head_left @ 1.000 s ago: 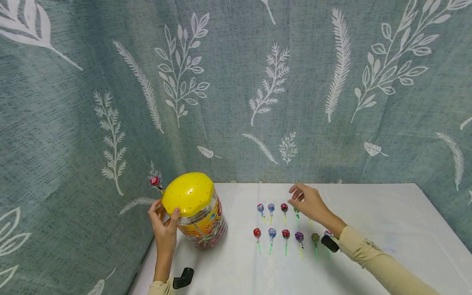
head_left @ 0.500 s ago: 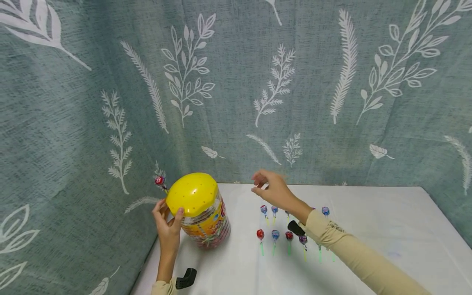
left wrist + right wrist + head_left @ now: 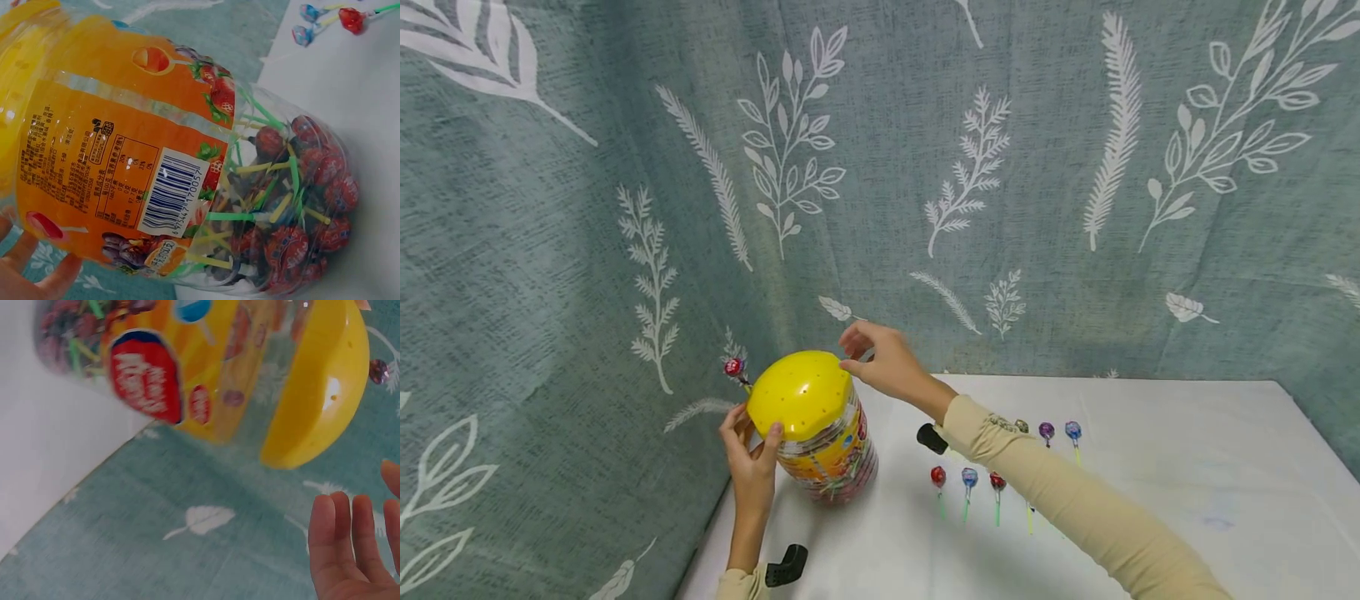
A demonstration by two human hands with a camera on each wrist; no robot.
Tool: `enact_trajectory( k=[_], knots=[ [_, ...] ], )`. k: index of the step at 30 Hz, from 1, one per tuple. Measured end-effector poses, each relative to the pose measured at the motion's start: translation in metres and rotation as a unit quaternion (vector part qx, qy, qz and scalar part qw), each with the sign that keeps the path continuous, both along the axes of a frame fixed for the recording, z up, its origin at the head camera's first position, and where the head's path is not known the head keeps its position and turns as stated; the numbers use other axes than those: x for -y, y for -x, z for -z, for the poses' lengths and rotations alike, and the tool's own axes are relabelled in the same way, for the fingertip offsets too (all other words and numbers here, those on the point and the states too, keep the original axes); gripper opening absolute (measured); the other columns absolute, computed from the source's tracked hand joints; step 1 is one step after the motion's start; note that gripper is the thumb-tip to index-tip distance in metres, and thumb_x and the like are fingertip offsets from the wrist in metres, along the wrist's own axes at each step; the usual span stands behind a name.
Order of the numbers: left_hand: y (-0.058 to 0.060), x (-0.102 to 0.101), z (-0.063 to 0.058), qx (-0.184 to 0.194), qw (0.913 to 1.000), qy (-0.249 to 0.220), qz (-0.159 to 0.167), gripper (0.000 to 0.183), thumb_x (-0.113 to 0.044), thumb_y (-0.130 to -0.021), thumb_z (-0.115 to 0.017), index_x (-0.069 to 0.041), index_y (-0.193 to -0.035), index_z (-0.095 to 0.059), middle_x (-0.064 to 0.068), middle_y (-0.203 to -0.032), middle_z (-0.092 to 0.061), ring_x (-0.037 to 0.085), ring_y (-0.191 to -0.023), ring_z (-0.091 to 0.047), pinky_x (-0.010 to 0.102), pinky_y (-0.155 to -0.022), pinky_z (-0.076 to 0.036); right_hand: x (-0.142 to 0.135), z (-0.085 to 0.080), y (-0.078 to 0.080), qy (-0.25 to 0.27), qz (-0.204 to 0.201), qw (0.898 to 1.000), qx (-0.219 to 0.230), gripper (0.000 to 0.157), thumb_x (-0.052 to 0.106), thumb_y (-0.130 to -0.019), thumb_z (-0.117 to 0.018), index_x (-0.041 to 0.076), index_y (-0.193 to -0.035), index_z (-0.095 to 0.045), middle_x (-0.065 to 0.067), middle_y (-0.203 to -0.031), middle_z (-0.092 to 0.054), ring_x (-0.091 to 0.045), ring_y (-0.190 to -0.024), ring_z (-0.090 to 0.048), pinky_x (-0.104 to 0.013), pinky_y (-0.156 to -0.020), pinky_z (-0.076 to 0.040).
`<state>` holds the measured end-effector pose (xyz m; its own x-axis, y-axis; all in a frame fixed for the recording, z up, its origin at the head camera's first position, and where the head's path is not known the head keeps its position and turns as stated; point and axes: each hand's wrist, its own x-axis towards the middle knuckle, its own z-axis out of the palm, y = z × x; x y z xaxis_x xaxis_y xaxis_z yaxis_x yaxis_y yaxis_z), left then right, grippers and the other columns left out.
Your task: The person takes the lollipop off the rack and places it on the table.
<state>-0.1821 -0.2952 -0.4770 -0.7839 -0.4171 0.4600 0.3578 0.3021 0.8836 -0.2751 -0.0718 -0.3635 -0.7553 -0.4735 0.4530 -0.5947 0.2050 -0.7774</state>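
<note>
A tilted clear candy jar (image 3: 827,467) with a yellow lid (image 3: 801,396) stands on the left of the table. Many wrapped lollipops (image 3: 290,253) show through its wall in the left wrist view. My left hand (image 3: 751,475) grips the jar at the lid's left side, thumb on the lid's front edge. A red lollipop (image 3: 734,367) sticks up past the lid's left edge; its stick's lower end is hidden. Close to the lid's right edge, my right hand (image 3: 883,360) hangs with fingers loosely bent, holding nothing. The right wrist view shows a gap between these fingers (image 3: 322,525) and the lid.
Rows of lollipops (image 3: 970,478) lie on the white table (image 3: 1210,467) to the jar's right, partly hidden under my right sleeve (image 3: 1060,500). A green leaf-patterned cloth (image 3: 880,183) hangs behind and at the left.
My right hand has swept left from above the lollipop rows to beside the yellow lid. My left hand keeps its grip on the jar. The head view has shifted slightly.
</note>
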Motion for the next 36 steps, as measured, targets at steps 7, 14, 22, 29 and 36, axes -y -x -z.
enact_trajectory(
  k=[7, 14, 22, 29, 36],
  knots=[
    [-0.013, -0.010, -0.025, 0.024, 0.9997, 0.002, 0.001, 0.066, -0.010, -0.087, -0.060, 0.001, -0.142, -0.025, 0.008, -0.134, -0.037, 0.025, -0.126, -0.036, 0.022, -0.085, -0.039, 0.043, -0.012, 0.001, -0.021, -0.043, 0.999, 0.011, 0.024, 0.011, -0.086, -0.069, 0.008, -0.107, -0.060, -0.011, -0.101, -0.063, -0.016, -0.089, -0.059, -0.023, -0.073, -0.048],
    [-0.002, 0.000, -0.003, 0.025, 0.9997, -0.003, -0.005, 0.065, -0.014, -0.088, -0.062, -0.010, -0.143, -0.028, 0.001, -0.133, -0.039, 0.017, -0.124, -0.037, 0.021, -0.085, -0.039, 0.073, -0.017, -0.002, -0.015, -0.068, 0.997, 0.016, 0.026, 0.011, -0.085, -0.071, 0.009, -0.108, -0.060, -0.005, -0.099, -0.062, -0.010, -0.087, -0.060, -0.017, -0.072, -0.048],
    [-0.004, 0.002, -0.004, 0.020, 0.9998, -0.009, -0.002, 0.062, -0.016, -0.090, -0.061, -0.012, -0.142, -0.029, 0.002, -0.133, -0.038, 0.018, -0.124, -0.038, 0.025, -0.086, -0.039, 0.104, -0.022, -0.007, -0.010, -0.094, 0.995, 0.010, 0.030, 0.007, -0.085, -0.068, 0.006, -0.113, -0.057, -0.006, -0.103, -0.060, -0.013, -0.089, -0.060, -0.015, -0.074, -0.047],
    [-0.002, 0.002, -0.005, 0.013, 0.9998, -0.012, 0.000, 0.061, -0.010, -0.091, -0.059, -0.008, -0.143, -0.027, 0.006, -0.133, -0.039, 0.018, -0.123, -0.038, 0.018, -0.085, -0.039, 0.126, -0.021, -0.010, -0.066, -0.102, 0.992, -0.026, 0.034, 0.005, -0.090, -0.062, 0.004, -0.122, -0.053, -0.007, -0.108, -0.060, -0.014, -0.094, -0.059, -0.012, -0.074, -0.044],
    [-0.011, -0.013, -0.023, -0.006, 0.9999, -0.004, 0.012, 0.058, -0.004, -0.091, -0.056, 0.003, -0.139, -0.025, 0.015, -0.133, -0.037, 0.021, -0.121, -0.040, 0.016, -0.086, -0.039, 0.136, -0.013, -0.014, -0.061, -0.105, 0.992, -0.021, 0.032, -0.005, -0.090, -0.053, 0.004, -0.121, -0.051, -0.006, -0.095, -0.061, -0.007, -0.073, -0.054, -0.012, -0.062, -0.042]
  ],
)
